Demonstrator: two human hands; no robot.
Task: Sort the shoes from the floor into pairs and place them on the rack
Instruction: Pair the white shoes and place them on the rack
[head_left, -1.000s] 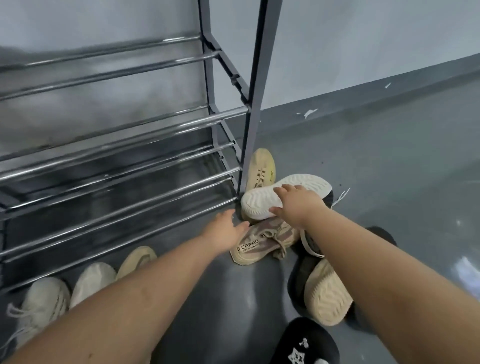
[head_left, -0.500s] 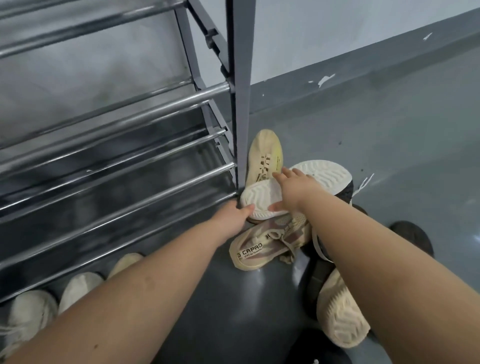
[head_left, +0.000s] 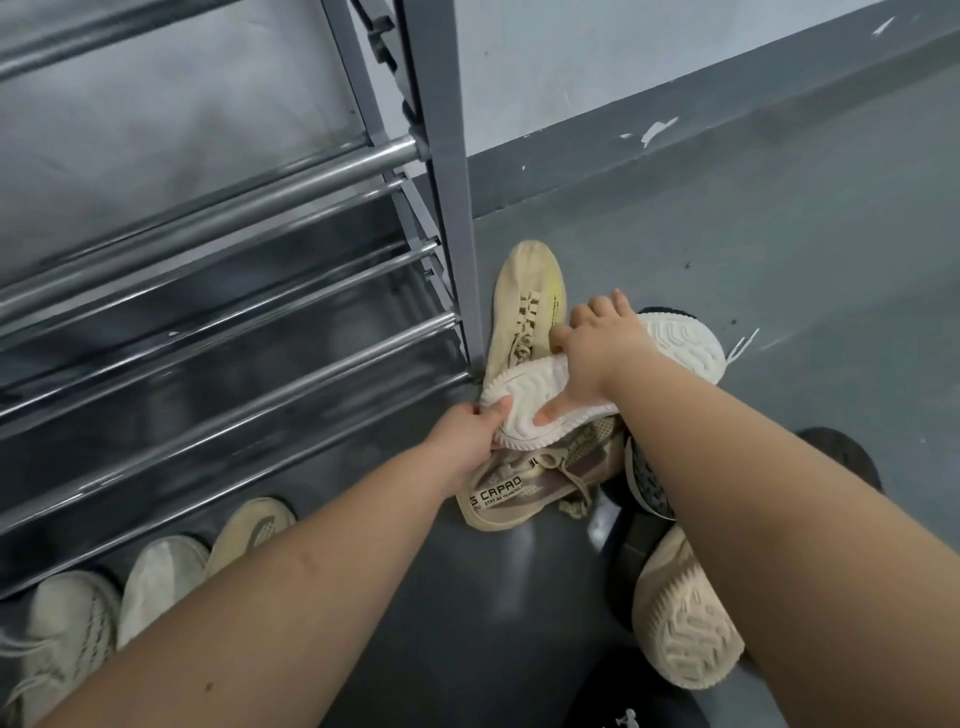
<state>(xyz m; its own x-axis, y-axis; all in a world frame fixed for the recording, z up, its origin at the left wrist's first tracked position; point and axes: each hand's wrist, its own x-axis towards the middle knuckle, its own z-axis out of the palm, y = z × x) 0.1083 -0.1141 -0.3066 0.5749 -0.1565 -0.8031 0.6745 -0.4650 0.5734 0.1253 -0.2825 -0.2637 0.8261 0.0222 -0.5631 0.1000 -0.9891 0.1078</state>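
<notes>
A pile of shoes lies on the grey floor beside the rack's right post (head_left: 449, 208). On top is an upturned black shoe with a white sole (head_left: 685, 343). My right hand (head_left: 597, 353) grips this shoe across the sole, thumb pressed on the near side. My left hand (head_left: 467, 436) pinches its toe end. Under it lie a tan sneaker with "CAPAD" lettering (head_left: 524, 483) and a beige sneaker (head_left: 530, 301) pointing at the wall. Another upturned black shoe with a cream sole (head_left: 685, 629) lies near my right forearm.
The metal shoe rack (head_left: 208, 260) fills the left, its chrome bars bare. Three pale sneakers (head_left: 161, 577) stand on the floor under its lowest bars. A further black shoe (head_left: 841, 452) lies at the right. A grey wall skirting runs behind the pile.
My left hand moved from the tan sneaker to the toe of the white-soled shoe and took hold. My right hand closed round that sole. The camera moved nearer.
</notes>
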